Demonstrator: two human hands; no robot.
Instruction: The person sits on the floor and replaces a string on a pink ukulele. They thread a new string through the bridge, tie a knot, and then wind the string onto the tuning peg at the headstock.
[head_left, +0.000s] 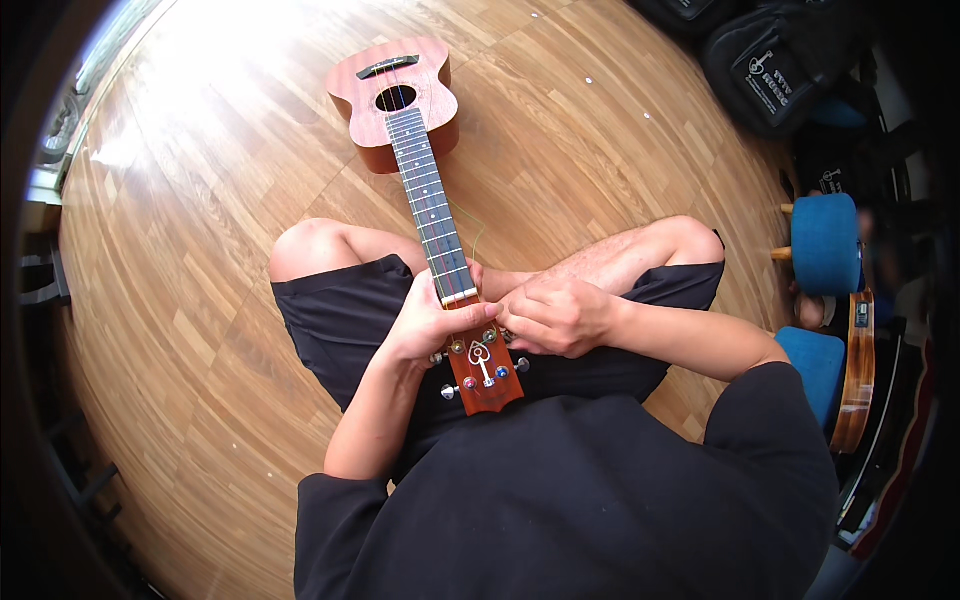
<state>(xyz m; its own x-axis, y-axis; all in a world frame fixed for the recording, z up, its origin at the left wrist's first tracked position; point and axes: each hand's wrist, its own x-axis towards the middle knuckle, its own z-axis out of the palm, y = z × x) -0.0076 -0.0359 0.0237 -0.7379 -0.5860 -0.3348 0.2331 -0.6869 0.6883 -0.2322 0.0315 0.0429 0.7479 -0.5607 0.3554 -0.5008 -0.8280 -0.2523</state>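
Observation:
A ukulele (436, 222) lies in front of me, its pinkish-brown body on the floor and its neck pointing toward my lap. My left hand (427, 322) is closed round the neck by the nut, the thumb lying across the top of the headstock (487, 384). At the headstock's right edge my right hand (560, 317) has its fingers curled in a pinch at the upper right tuning peg, which they mostly hide. Other silver tuning pegs (449, 392) stick out at the sides. A thin, pale green string (480, 232) bows loosely out to the right of the fretboard.
My crossed legs (640, 245) flank the neck on the wood floor (200, 270). To the right stand blue stools (826, 243), with another wooden instrument (855, 375) beside them. Black bags (770, 70) sit at the far right. Bright glare covers the floor at far left.

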